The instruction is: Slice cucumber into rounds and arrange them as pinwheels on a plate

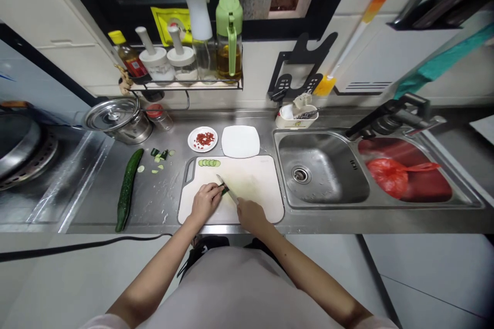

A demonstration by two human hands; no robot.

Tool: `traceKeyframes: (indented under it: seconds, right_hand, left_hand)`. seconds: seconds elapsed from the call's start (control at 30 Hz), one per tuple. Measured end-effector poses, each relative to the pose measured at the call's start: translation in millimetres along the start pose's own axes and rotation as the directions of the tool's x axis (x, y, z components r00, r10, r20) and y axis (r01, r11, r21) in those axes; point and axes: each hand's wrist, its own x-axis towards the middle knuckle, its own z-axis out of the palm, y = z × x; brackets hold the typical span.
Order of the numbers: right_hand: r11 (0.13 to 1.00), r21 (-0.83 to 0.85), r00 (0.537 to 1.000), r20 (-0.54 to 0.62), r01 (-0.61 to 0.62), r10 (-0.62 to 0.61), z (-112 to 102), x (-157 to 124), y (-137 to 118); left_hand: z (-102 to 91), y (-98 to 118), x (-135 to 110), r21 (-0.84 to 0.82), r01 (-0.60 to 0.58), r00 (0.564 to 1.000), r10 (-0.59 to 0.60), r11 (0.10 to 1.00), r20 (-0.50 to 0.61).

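On the white cutting board (262, 180), my left hand (206, 201) has its fingers closed on a short piece of cucumber (224, 189). My right hand (250, 214) is wrapped round the handle of a knife (233, 195), whose blade lies against the right side of that piece. The handle is hidden in the fist. A row of cucumber slices (209, 163) rests at the board's upper left. Beyond the board sit a small plate of chopped red pieces (204, 139) and a bare white plate (241, 141).
A whole cucumber (128, 190) and several cucumber scraps (159, 155) lie left of the board. Behind them stand a lidded steel pot (131, 123) and a red-lidded jar (160, 116). The double sink (324, 164) is to the right, with a red plastic bag (389, 177) in its far basin.
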Motion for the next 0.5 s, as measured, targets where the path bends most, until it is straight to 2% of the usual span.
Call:
traceKeyframes:
  seconds: [0.5]
  right_hand:
    - [1.000, 0.006, 1.000, -0.006, -0.002, 0.002, 3.9, 7.2, -2.1]
  left_hand:
    - [1.3, -0.6, -0.6, -0.012, 0.008, 1.000, -0.008, 1.000, -0.009]
